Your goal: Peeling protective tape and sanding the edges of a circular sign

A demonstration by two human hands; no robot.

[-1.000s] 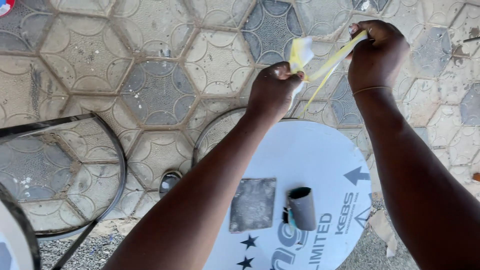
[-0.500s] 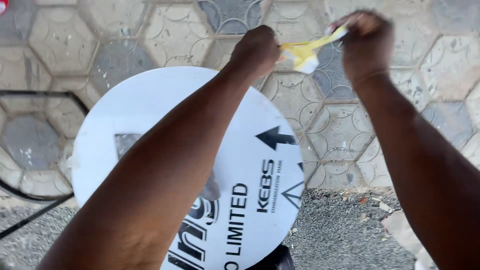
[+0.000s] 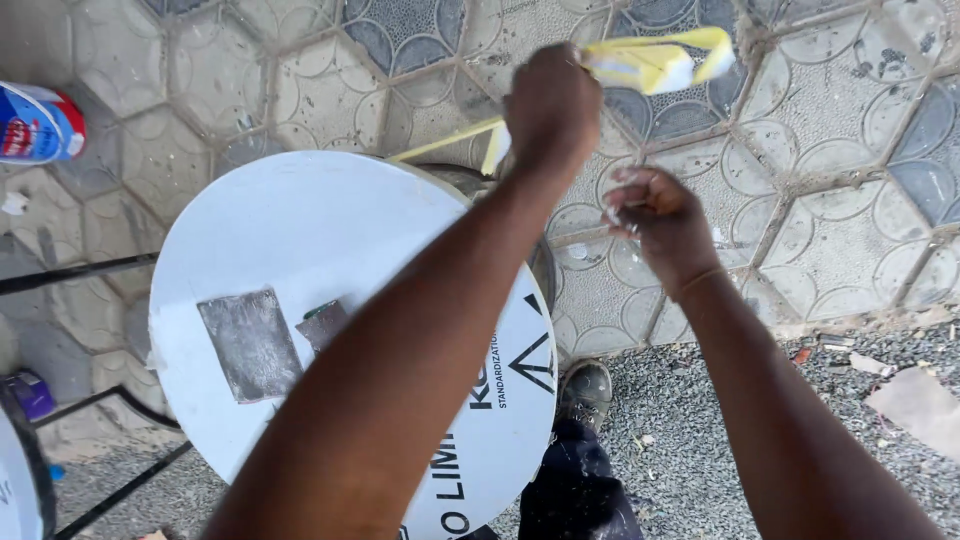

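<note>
- A yellow strip (image 3: 655, 62) is gripped by the left hand (image 3: 552, 105).
- The right hand (image 3: 660, 222) is held just below, fingers curled, above a white round board (image 3: 300, 250).

White round lid (image 3: 300, 260), grey square plate (image 3: 250, 343)

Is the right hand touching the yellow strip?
Apart. In the head view the right hand is curled below the yellow strip, with bare hexagon floor tiles showing between them. Only the left hand grips the strip.
</note>
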